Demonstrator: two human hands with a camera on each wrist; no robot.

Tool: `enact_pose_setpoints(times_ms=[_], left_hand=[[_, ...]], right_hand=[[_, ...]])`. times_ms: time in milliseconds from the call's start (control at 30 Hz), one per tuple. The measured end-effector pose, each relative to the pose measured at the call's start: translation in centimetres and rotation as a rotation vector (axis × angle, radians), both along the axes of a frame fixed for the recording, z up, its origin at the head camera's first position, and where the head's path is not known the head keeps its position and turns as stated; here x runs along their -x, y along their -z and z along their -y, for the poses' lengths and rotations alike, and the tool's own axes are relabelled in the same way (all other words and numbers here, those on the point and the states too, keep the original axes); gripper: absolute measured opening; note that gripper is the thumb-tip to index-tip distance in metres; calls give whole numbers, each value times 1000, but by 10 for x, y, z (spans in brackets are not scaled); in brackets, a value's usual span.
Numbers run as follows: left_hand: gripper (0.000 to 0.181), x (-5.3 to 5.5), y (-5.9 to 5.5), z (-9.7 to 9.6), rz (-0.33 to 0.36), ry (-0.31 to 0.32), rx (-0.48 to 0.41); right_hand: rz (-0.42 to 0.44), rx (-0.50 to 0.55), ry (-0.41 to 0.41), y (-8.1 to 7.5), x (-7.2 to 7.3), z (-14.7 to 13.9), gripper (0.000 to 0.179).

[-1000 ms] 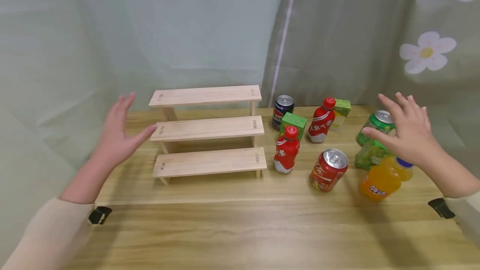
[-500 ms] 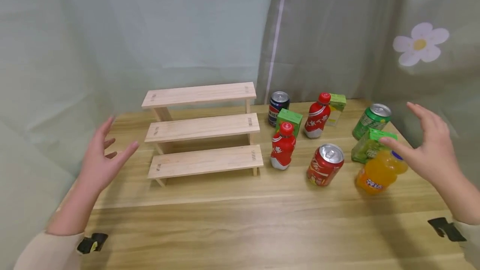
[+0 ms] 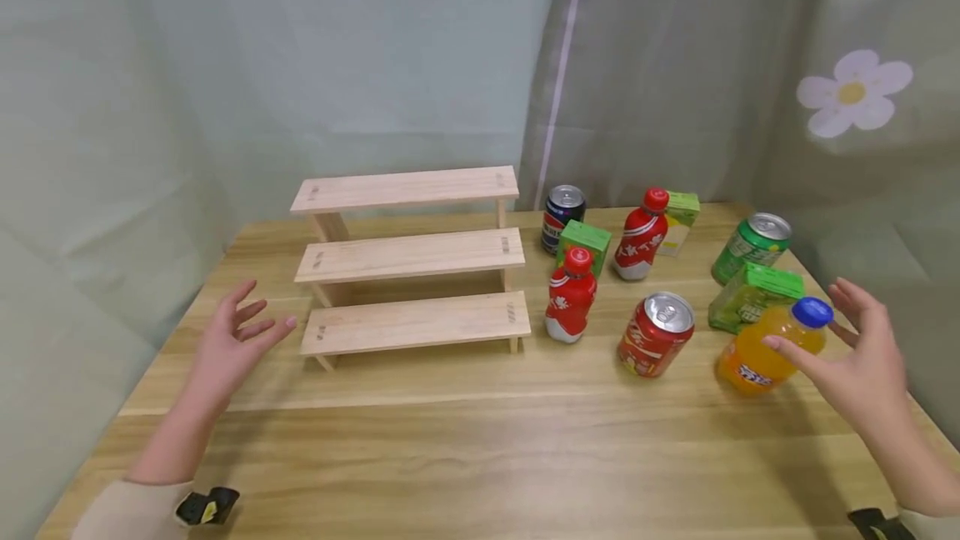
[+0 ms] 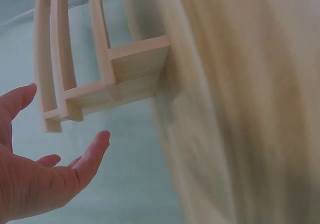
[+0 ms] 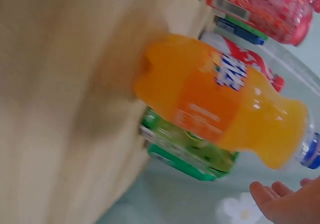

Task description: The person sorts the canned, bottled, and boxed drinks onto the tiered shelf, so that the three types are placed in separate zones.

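Head view: my right fingers [image 3: 862,307] spread, thumb apart, orange bottle [image 3: 759,350] just left of them, can't tell contact. Green carton [image 3: 752,298] and green can [image 3: 750,248] ahead-left of those fingers. My left fingers [image 3: 231,305] spread, slightly bent; wooden three-step stand [image 3: 411,255] near, to their right, on the desk [image 3: 465,457].

And here's my left hand [image 3: 231,348] out front, thumb stretched inward, fingers loosely bent, the left forearm [image 3: 178,432] slanting up to it; across from it, well apart, my right hand [image 3: 862,361], thumb pointing inward too, fingers softly curved, a clear gap between, right forearm [image 3: 909,457] angled up.
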State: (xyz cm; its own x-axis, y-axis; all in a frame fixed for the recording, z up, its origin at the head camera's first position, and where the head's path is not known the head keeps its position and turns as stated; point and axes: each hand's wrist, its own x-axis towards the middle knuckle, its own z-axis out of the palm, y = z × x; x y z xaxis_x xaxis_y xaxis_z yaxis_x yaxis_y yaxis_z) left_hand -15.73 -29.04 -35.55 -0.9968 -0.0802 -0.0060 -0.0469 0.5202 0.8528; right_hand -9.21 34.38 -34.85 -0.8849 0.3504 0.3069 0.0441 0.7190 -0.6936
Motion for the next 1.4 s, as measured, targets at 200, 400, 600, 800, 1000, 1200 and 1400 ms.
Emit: enact_pose_setpoints(times_ms=[200,400,600,800,1000,1200,1400], left_hand=[[90,4,10,0,53,41,-163],[84,3,22,5,100,59,-254],[71,0,29,21,93,78,-321],[68,7,37,15,173,123,-255],[68,14,41,7,247,138,-286],[69,18,42,12,280,151,-322],[72,19,43,15,298,167,-342]], right_hand=[[7,67,-2,25,-2,1,90],[-38,97,-36,41,0,8,88],[-16,119,-53,44,9,13,90],[129,100,-95,50,1,2,79],[179,62,-88,52,-5,-6,73],[194,31,-71,50,-3,-9,72],[218,31,-38,47,-7,-9,71]])
